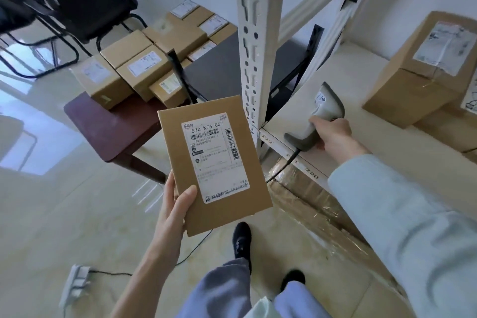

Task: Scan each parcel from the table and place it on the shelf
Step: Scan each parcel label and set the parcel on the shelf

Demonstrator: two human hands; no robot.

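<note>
My left hand (175, 208) grips a flat brown cardboard parcel (170, 142) by its lower left edge, label side up, in front of the white shelf post. The white shipping label reads 570 K76 057. My right hand (333, 137) holds the grey barcode scanner (325, 108) by its handle; the scanner lies on the white shelf (361, 157) board near its front corner, its cable hanging over the edge. Several more brown parcels (144, 64) sit on the dark table (111, 134) at the back left.
A large cardboard box (423, 77) stands on the shelf to the right. Wrapped cartons (309, 204) fill the level below. The white perforated shelf post (258, 46) rises between table and shelf. A black chair (85, 8) stands behind the table. A power strip (74, 284) lies on the floor.
</note>
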